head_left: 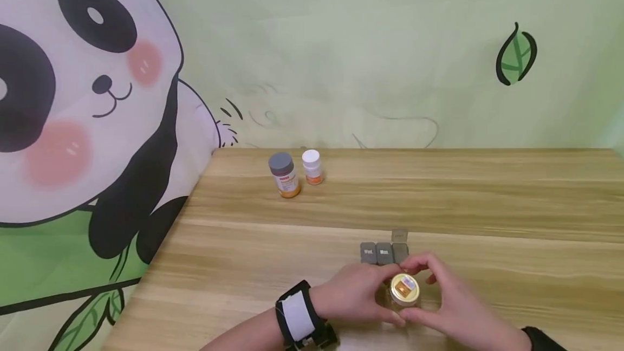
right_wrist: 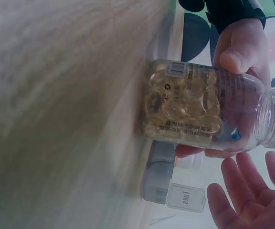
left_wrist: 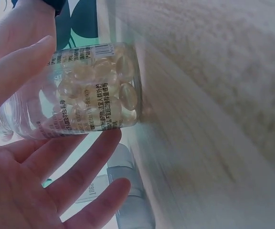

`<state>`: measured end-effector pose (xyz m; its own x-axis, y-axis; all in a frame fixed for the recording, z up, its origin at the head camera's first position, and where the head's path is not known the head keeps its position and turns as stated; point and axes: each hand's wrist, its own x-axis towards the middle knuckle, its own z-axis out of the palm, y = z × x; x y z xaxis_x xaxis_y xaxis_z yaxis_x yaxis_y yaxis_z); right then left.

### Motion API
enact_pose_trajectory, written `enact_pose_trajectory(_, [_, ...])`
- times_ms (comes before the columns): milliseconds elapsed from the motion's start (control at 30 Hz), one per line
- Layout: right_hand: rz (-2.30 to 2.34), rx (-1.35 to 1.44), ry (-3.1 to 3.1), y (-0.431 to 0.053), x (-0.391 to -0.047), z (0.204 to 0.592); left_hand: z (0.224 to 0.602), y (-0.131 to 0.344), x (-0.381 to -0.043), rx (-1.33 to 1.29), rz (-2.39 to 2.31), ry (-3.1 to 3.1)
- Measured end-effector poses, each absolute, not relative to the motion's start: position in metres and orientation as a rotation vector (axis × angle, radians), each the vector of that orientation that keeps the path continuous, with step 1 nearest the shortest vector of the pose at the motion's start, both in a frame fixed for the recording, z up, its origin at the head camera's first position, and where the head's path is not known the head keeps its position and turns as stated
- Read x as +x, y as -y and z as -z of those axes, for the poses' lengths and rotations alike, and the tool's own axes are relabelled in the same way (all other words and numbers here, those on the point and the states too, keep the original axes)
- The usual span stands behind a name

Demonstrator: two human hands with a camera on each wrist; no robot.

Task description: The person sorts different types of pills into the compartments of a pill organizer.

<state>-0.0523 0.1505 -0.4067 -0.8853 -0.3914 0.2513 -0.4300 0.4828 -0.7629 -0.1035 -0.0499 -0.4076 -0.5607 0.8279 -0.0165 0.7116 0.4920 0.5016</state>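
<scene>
A clear bottle (right_wrist: 185, 107) of yellowish softgel capsules stands upright on the table, its gold-coloured top (head_left: 404, 288) facing the head camera. My left hand (head_left: 348, 292) holds the bottle's side between thumb and fingers, seen past the clear wall in the right wrist view. Around the other side curves my right hand (head_left: 450, 299), its fingers (right_wrist: 247, 188) spread and apart from the bottle's neck in the right wrist view. Just beyond the hands lies a grey pill organizer (head_left: 376, 252) with day labels. One lid (right_wrist: 186, 197) stands raised; the fingers partly hide the organizer.
Toward the back left stand a grey-capped bottle (head_left: 285, 175) and a smaller white bottle (head_left: 312, 167). The wooden table (head_left: 463, 194) ends at a green backdrop (head_left: 341, 53) with a panda picture. A black band with a white patch (head_left: 297, 316) circles the left wrist.
</scene>
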Motion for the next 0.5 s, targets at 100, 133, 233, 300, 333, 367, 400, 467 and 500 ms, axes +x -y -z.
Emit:
enact_pose_trajectory(100, [-1.396,0.733,2.657,-0.1495,-0.0532,0.4076,0.4071,0.0498,-0.1031,1.310,-0.653,-2.487])
enact_pose_trajectory(133, [-1.395,0.735,2.652,-0.1488,-0.0534,0.4075,0.4070,0.0500,-0.1028,1.308,-0.652,-2.487])
enact_pose_trajectory(233, [-1.390,0.738,2.647,-0.1469,-0.0547,0.4072,0.4067,0.0506,-0.1024,1.289,-0.655,-2.484])
enact_pose_trajectory(300, [-1.382,0.760,2.631,-0.1467,-0.0556,0.4066,0.4063,0.0505,-0.1025,1.276,-0.655,-2.482])
enact_pose_trajectory(333, [-1.380,0.778,2.621,-0.1472,-0.0561,0.4064,0.4063,0.0503,-0.1029,1.272,-0.655,-2.480])
enact_pose_trajectory(367, [-1.376,0.805,2.609,-0.1480,-0.0567,0.4062,0.4063,0.0500,-0.1033,1.271,-0.655,-2.479])
enact_pose_trajectory(400, [-1.375,0.839,2.592,-0.1489,-0.0574,0.4059,0.4064,0.0497,-0.1037,1.272,-0.650,-2.480])
enact_pose_trajectory(467, [-1.375,0.921,2.567,-0.1516,-0.0583,0.4050,0.4069,0.0488,-0.1042,1.275,-0.648,-2.483])
enact_pose_trajectory(500, [-1.383,0.962,2.558,-0.1529,-0.0591,0.4047,0.4072,0.0486,-0.1045,1.279,-0.649,-2.485])
